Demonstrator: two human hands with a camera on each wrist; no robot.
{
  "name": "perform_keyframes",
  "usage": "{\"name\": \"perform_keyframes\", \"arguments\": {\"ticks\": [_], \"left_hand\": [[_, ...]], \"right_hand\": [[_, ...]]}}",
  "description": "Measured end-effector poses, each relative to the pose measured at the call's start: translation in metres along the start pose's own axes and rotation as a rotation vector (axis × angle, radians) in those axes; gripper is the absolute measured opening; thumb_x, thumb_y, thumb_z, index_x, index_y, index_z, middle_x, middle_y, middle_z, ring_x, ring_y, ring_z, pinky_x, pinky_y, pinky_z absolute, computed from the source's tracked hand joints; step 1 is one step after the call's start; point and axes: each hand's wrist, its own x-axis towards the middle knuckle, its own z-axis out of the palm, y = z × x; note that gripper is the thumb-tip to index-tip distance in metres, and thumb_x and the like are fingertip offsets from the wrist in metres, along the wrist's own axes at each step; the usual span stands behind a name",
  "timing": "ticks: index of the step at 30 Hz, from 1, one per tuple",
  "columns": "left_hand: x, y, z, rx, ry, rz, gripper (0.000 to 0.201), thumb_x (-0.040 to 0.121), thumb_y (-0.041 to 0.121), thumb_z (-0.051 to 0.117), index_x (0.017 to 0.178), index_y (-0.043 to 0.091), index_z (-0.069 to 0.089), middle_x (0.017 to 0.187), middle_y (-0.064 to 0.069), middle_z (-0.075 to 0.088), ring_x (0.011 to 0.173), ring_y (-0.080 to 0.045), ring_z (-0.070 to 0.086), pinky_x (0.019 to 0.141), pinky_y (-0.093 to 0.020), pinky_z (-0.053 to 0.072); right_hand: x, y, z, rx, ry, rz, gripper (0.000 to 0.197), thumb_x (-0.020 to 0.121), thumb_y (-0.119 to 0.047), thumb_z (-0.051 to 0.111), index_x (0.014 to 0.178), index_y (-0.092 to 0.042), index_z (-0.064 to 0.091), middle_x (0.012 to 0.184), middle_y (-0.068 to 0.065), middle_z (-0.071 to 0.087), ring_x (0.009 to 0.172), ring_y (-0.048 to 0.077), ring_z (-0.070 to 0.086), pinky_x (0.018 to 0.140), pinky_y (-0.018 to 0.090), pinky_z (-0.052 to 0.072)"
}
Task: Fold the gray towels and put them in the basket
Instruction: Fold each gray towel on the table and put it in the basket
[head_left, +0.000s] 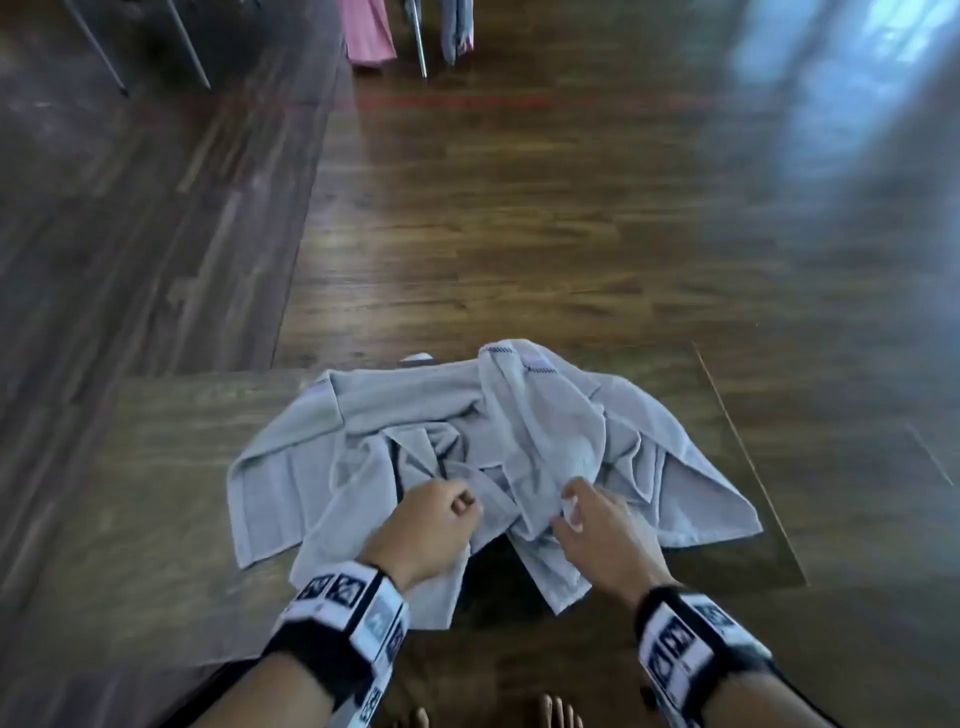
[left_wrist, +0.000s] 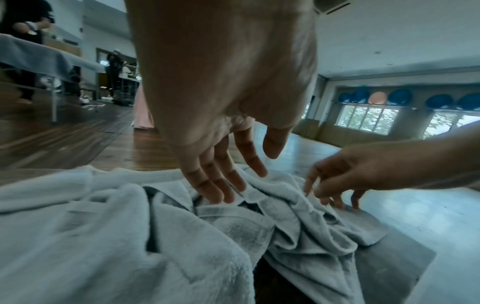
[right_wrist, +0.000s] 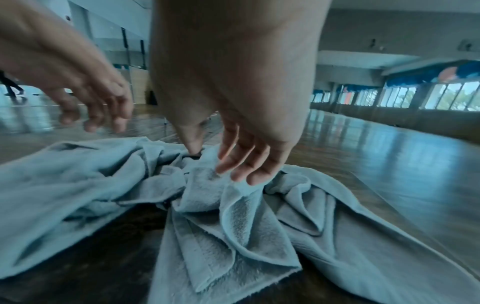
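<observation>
A crumpled heap of gray towels (head_left: 519, 441) lies on a low wooden surface (head_left: 156, 467) in front of me. Over its near middle my left hand (head_left: 436, 514) hangs with loosely bent fingers; in the left wrist view its fingertips (left_wrist: 221, 195) reach down to a fold of the towels (left_wrist: 130, 236) without gripping it. My right hand (head_left: 582, 514) is at the heap's near right. There its thumb and straight fingers (right_wrist: 241, 170) stand on either side of a raised towel fold (right_wrist: 207, 164), not closed on it. No basket shows in any view.
The surface's right edge (head_left: 748, 467) runs diagonally, with shiny wooden floor (head_left: 519, 208) beyond it. A pink cloth (head_left: 366, 31) and metal legs (head_left: 421, 47) stand far ahead. My bare toes (head_left: 558, 712) are at the bottom. People stand by a covered table (left_wrist: 39, 57) far left.
</observation>
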Motion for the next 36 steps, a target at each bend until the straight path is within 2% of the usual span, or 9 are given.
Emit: {"name": "perform_keyframes", "arguments": {"ticks": [4, 8, 13, 17, 22, 25, 28, 32, 36], "left_hand": [[0.040, -0.009, 0.036, 0.000, -0.005, 0.077, 0.020, 0.096, 0.027, 0.054, 0.083, 0.014, 0.061, 0.083, -0.007, 0.066, 0.079, -0.021, 0.063, 0.074, -0.039, 0.051], [0.055, -0.022, 0.061, -0.004, 0.061, 0.157, 0.017, 0.095, 0.029, 0.057, 0.087, 0.018, 0.067, 0.087, 0.000, 0.070, 0.083, -0.015, 0.064, 0.077, -0.031, 0.051], [0.036, -0.019, 0.062, 0.015, 0.140, 0.229, 0.027, 0.096, 0.029, 0.057, 0.090, 0.005, 0.068, 0.088, -0.007, 0.071, 0.085, -0.020, 0.064, 0.080, -0.035, 0.050], [-0.017, -0.014, 0.062, -0.057, 0.147, 0.209, 0.032, 0.096, 0.022, 0.056, 0.078, -0.004, 0.060, 0.080, -0.021, 0.064, 0.069, -0.011, 0.047, 0.070, -0.033, 0.044], [-0.051, -0.019, 0.061, -0.031, 0.113, 0.203, 0.025, 0.096, 0.027, 0.057, 0.080, 0.008, 0.058, 0.072, -0.006, 0.057, 0.063, -0.017, 0.050, 0.063, -0.029, 0.041], [-0.058, -0.024, 0.061, -0.041, 0.199, 0.202, 0.017, 0.096, 0.030, 0.058, 0.104, 0.016, 0.061, 0.096, -0.003, 0.065, 0.076, -0.014, 0.060, 0.069, -0.028, 0.046], [-0.056, -0.019, 0.061, -0.044, 0.308, 0.228, 0.029, 0.091, 0.024, 0.064, 0.117, 0.023, 0.049, 0.114, -0.007, 0.059, 0.091, -0.017, 0.058, 0.074, -0.024, 0.043], [-0.057, -0.002, 0.067, -0.107, 0.333, 0.279, 0.066, 0.080, 0.021, 0.075, 0.135, 0.020, 0.039, 0.124, -0.009, 0.055, 0.108, -0.024, 0.058, 0.088, -0.037, 0.053], [-0.067, 0.010, 0.070, 0.033, 0.355, 0.306, 0.035, 0.089, 0.028, 0.065, 0.121, 0.013, 0.065, 0.115, -0.009, 0.070, 0.108, -0.026, 0.064, 0.084, -0.031, 0.048]], "right_hand": [[0.036, 0.000, 0.033, -0.130, 0.188, -0.057, 0.039, 0.090, -0.052, 0.055, 0.118, -0.026, 0.047, 0.122, -0.001, 0.053, 0.121, 0.026, 0.047, 0.091, 0.043, 0.047], [0.051, 0.014, 0.056, -0.373, 0.288, -0.149, 0.022, 0.092, -0.045, 0.053, 0.106, -0.032, 0.064, 0.117, -0.003, 0.052, 0.119, 0.024, 0.046, 0.097, 0.039, 0.039], [0.046, 0.024, 0.056, 0.096, 0.593, -0.229, 0.012, 0.095, -0.024, 0.048, 0.083, -0.021, 0.047, 0.099, 0.002, 0.054, 0.098, 0.031, 0.055, 0.076, 0.041, 0.044], [0.018, 0.041, 0.070, -0.086, 0.218, -0.026, 0.021, 0.095, -0.033, 0.057, 0.112, -0.022, 0.064, 0.132, 0.009, 0.054, 0.127, 0.034, 0.049, 0.100, 0.042, 0.045], [-0.007, 0.026, 0.056, 0.192, 0.477, -0.208, 0.021, 0.094, -0.014, 0.051, 0.077, -0.010, 0.061, 0.086, 0.009, 0.065, 0.081, 0.028, 0.063, 0.074, 0.038, 0.049], [-0.027, 0.007, 0.031, 0.421, 0.613, -0.337, 0.021, 0.094, -0.019, 0.061, 0.078, -0.008, 0.068, 0.069, 0.000, 0.066, 0.065, 0.016, 0.061, 0.065, 0.033, 0.045], [-0.049, -0.009, 0.005, 0.633, 0.566, -0.425, 0.020, 0.093, -0.018, 0.065, 0.075, -0.020, 0.073, 0.052, -0.014, 0.060, 0.047, 0.001, 0.050, 0.055, 0.023, 0.041], [-0.083, -0.020, -0.020, 0.861, 0.474, -0.571, 0.025, 0.092, -0.009, 0.059, 0.085, -0.021, 0.079, 0.080, 0.010, 0.076, 0.074, 0.021, 0.068, 0.070, 0.035, 0.055], [-0.110, -0.022, -0.040, 0.977, 0.433, -0.681, 0.020, 0.092, -0.015, 0.062, 0.096, -0.024, 0.081, 0.097, 0.003, 0.079, 0.098, 0.017, 0.074, 0.081, 0.028, 0.058]]}}
